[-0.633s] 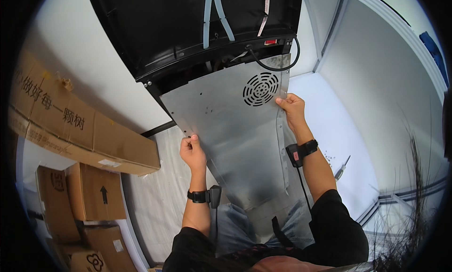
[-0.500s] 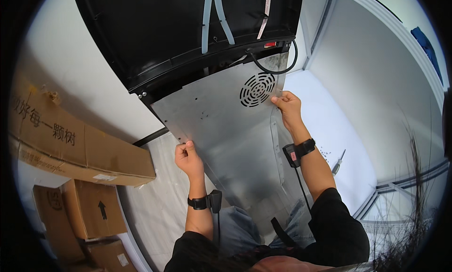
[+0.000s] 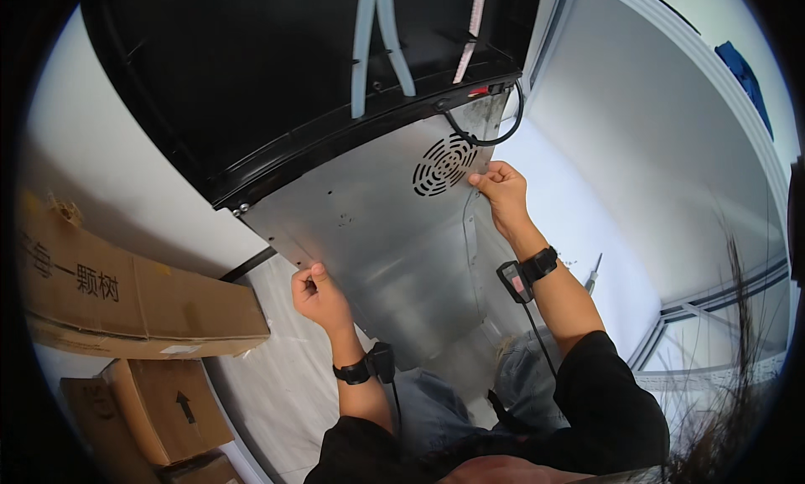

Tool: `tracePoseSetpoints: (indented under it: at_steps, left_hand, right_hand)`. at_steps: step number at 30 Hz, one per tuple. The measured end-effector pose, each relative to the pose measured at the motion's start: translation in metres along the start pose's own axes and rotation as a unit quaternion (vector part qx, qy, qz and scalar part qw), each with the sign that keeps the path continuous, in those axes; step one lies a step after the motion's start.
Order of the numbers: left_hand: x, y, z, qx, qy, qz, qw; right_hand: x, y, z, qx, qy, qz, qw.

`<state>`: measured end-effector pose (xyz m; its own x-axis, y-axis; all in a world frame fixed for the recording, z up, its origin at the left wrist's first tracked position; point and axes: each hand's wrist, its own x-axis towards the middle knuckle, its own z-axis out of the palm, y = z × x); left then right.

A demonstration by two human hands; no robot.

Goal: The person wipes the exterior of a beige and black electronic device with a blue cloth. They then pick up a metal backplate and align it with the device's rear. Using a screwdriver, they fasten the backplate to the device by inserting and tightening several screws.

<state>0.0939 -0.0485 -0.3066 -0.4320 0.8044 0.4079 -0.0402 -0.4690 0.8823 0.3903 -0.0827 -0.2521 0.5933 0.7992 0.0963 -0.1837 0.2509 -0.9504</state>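
– Gap between metal panel and black machine has narrowed since the earlier frame. Hands?
– Left hand clamped on the panel's left edge; right hand clamped on its right edge, near the round vent.
– Panel position?
– Centre of frame, below the machine's 2 blue strips.

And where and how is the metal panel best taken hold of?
Probably by both side edges, one hand from each side, thumbs on the face: the metal panel is a broad sheet, and in this view its top edge runs along the black housing. The left hand and right hand hold it there.
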Motion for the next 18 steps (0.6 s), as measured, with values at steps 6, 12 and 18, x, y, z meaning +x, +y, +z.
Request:
tracePoseSetpoints:
  at_steps: [6, 12, 18]
  left_hand:
    - [0.006, 0.002, -0.003, 0.007, 0.001, 0.008, 1.0]
    - [0.011, -0.004, -0.004, 0.05, 0.067, 0.016, 0.996]
    - [0.01, 0.004, -0.008, 0.064, 0.092, -0.011, 0.994]
  right_hand:
    - [0.004, 0.012, 0.002, 0.023, 0.011, -0.026, 0.999]
    - [0.0, 0.024, 0.009, 0.072, 0.032, -0.031, 0.996]
    - [-0.002, 0.024, 0.016, 0.08, 0.053, -0.004, 0.995]
